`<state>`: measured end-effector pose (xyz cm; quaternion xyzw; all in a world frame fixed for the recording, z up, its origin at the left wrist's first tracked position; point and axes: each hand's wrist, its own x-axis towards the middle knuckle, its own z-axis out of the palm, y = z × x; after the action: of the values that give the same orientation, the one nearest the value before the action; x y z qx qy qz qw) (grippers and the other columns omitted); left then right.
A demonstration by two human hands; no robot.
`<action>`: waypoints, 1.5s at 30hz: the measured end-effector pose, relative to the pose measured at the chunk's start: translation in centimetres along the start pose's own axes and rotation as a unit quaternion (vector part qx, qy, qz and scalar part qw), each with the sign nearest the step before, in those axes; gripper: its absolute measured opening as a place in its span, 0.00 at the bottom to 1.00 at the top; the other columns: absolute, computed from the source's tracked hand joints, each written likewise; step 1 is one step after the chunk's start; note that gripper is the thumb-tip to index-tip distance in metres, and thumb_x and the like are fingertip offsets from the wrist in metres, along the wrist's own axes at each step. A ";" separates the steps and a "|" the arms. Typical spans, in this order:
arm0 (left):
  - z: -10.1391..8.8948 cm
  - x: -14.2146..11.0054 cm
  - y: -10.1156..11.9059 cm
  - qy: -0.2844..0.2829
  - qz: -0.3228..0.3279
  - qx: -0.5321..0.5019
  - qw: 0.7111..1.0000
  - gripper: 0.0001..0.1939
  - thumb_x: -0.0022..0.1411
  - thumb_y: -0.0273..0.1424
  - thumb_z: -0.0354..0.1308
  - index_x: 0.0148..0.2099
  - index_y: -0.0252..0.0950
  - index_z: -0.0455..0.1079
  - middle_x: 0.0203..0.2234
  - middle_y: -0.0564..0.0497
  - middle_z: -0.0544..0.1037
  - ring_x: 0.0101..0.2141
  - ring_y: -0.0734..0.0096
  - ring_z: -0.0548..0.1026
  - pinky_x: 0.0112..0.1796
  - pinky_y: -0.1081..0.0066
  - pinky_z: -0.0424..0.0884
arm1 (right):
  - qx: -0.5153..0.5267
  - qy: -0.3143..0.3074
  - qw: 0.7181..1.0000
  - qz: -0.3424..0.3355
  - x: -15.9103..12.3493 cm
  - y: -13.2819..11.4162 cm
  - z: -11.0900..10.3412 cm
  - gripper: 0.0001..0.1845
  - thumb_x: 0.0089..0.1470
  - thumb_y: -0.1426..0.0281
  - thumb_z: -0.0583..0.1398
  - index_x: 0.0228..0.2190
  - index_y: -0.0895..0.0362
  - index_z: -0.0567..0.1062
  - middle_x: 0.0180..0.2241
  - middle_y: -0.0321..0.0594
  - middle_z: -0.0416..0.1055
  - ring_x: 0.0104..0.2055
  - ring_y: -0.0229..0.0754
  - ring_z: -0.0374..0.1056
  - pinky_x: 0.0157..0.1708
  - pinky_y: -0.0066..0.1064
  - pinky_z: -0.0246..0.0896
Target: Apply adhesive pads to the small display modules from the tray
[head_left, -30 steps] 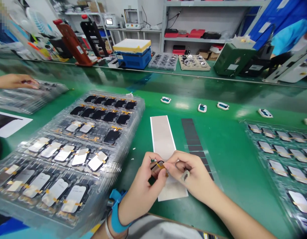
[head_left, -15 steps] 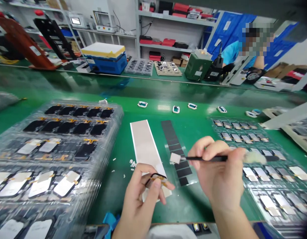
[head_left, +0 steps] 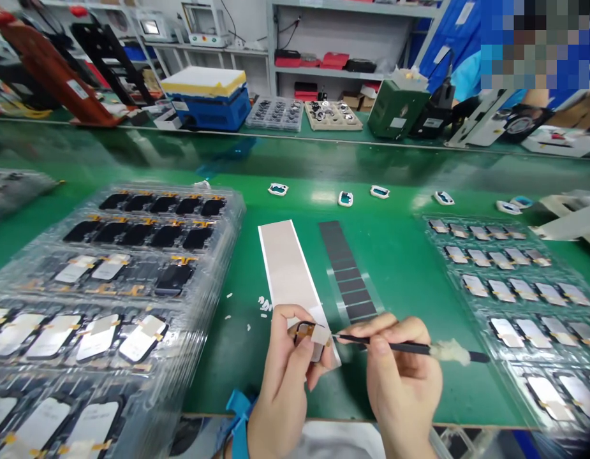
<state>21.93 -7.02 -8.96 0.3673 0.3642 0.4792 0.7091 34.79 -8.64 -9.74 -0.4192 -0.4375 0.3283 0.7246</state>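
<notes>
Carrying pale square point(head_left: 321, 335) from above dark strip point(head_left: 333, 239) to rimmed part point(head_left: 316, 352), right hand point(head_left: 404, 376) gripping tool point(head_left: 409, 348); left hand point(head_left: 287, 376) pinches part above beige sheet point(head_left: 287, 261). Square overlaps part: placement apparently underway.

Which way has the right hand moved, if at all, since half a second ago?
Yes: against the dark strip, the right hand has moved left and nearer the camera.

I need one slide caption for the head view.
Left hand holding a dark-rimmed part, right hand holding a black tool, its tip at a pale square, over a green table.
</notes>
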 end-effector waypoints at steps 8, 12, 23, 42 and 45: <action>-0.3 -0.1 0.2 -0.003 -0.046 -0.013 0.999 0.25 0.63 0.56 0.57 0.43 0.41 0.58 0.21 0.58 0.72 0.16 0.82 0.55 0.19 0.80 0.49 | 0.010 -0.026 1.000 0.004 -0.2 -0.5 0.6 0.07 0.63 0.76 0.59 0.38 0.51 0.71 0.33 0.37 0.79 0.38 0.43 0.81 0.40 0.39 0.81; 0.1 -0.4 0.4 0.020 -0.069 0.006 0.997 0.22 0.66 0.54 0.56 0.42 0.41 0.58 0.20 0.59 0.69 0.16 0.82 0.56 0.20 0.81 0.47 | 0.012 -0.017 1.000 0.005 -0.2 -0.5 0.6 0.07 0.63 0.77 0.60 0.37 0.51 0.72 0.33 0.36 0.78 0.38 0.43 0.81 0.40 0.38 0.82; 0.5 -0.6 0.7 0.034 -0.059 0.001 0.998 0.20 0.67 0.51 0.57 0.41 0.41 0.58 0.21 0.59 0.70 0.19 0.81 0.61 0.22 0.83 0.54 | -0.028 -0.025 0.999 0.003 -0.6 -0.4 0.1 0.07 0.63 0.76 0.60 0.37 0.51 0.69 0.33 0.37 0.79 0.39 0.45 0.81 0.39 0.40 0.82; 0.0 -0.7 0.1 0.005 -0.031 0.004 0.999 0.17 0.70 0.47 0.56 0.41 0.40 0.57 0.25 0.57 0.69 0.25 0.80 0.69 0.26 0.82 0.64 | -0.005 -0.003 1.000 -0.003 -0.4 -0.6 0.8 0.07 0.63 0.76 0.60 0.37 0.52 0.71 0.32 0.36 0.78 0.38 0.44 0.81 0.39 0.39 0.82; 0.0 -0.5 -0.1 0.002 -0.010 0.024 1.000 0.17 0.70 0.47 0.56 0.41 0.40 0.56 0.24 0.58 0.70 0.23 0.81 0.67 0.25 0.83 0.62 | 0.003 -0.021 1.000 0.000 -0.4 -0.6 0.6 0.08 0.63 0.77 0.59 0.38 0.51 0.71 0.33 0.36 0.79 0.39 0.43 0.81 0.40 0.40 0.82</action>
<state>21.80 -7.51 -8.94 0.3795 0.3806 0.4640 0.7041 34.14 -9.06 -9.22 -0.4097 -0.4516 0.3381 0.7169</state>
